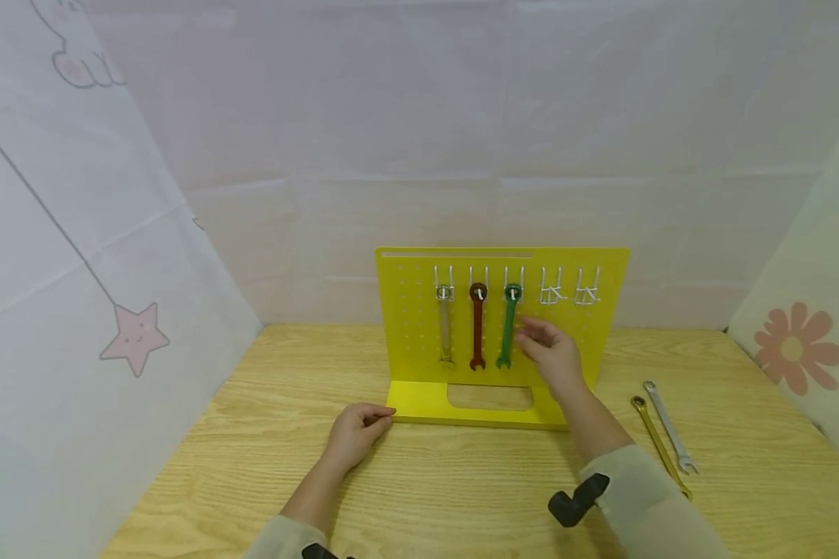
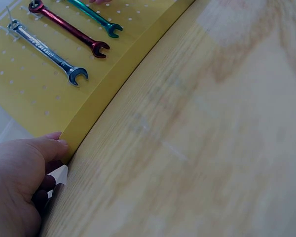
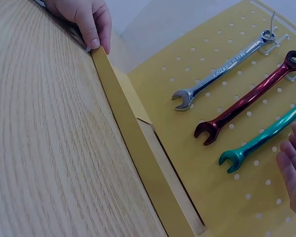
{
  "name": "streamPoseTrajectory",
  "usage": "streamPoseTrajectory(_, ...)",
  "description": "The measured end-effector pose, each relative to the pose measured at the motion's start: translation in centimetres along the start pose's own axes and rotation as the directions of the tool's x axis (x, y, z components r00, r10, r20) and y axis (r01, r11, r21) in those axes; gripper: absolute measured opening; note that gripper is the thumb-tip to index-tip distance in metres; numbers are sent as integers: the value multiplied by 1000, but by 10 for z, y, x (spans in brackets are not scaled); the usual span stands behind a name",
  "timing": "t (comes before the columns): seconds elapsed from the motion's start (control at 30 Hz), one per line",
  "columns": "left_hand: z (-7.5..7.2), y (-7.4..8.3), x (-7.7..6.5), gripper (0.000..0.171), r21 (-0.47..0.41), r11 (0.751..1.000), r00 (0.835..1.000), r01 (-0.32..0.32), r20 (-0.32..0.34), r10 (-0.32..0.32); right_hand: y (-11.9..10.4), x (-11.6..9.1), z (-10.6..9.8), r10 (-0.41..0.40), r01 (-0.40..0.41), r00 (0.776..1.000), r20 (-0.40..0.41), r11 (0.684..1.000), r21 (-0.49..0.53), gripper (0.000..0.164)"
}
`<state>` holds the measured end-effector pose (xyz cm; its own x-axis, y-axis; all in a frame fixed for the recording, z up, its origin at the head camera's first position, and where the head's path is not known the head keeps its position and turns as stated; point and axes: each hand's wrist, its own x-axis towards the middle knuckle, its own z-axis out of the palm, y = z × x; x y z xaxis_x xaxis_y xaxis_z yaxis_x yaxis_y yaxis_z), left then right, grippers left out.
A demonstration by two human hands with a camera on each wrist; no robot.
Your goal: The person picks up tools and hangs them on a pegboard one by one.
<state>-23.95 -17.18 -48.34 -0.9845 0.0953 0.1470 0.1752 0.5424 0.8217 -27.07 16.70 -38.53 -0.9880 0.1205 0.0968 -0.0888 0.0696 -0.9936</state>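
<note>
A yellow pegboard stand point(image 1: 426, 400) stands on the table. From its hooks hang a silver combination wrench point(image 1: 445, 330), a red one point(image 1: 478, 330) and a green one point(image 1: 508, 330), ring ends up. The green wrench tilts, its open end toward the left. Just right of its shaft is my right hand point(image 1: 552, 353), fingers loosely bent with nothing in them. My left hand point(image 1: 356, 435) pinches the front left corner of the stand's base, thumb at the yellow lip point(image 2: 71, 140). Part of the right fingers is cut off in the right wrist view.
Two bare white hooks, one nearer point(image 1: 551, 287) and one farther right point(image 1: 587, 287), project from the board. A gold wrench point(image 1: 657, 442) and another silver wrench point(image 1: 671, 427) lie on the table to the right. Patterned cloth point(image 1: 391, 155) hangs behind and at both sides.
</note>
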Motion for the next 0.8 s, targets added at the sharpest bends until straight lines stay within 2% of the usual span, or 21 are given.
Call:
streamPoseTrajectory(0.5, 1, 0, 1, 14, 0, 1000, 1000, 11, -2, -11, 10, -11, -18, -9, 10, 1000, 28, 999, -52, 44)
streamPoseTrajectory(0.8, 0, 1, 0, 14, -2, 1000, 1000, 18, 6, -18, 19, -19, -34, -2, 3, 1000, 14, 997, -72, 47)
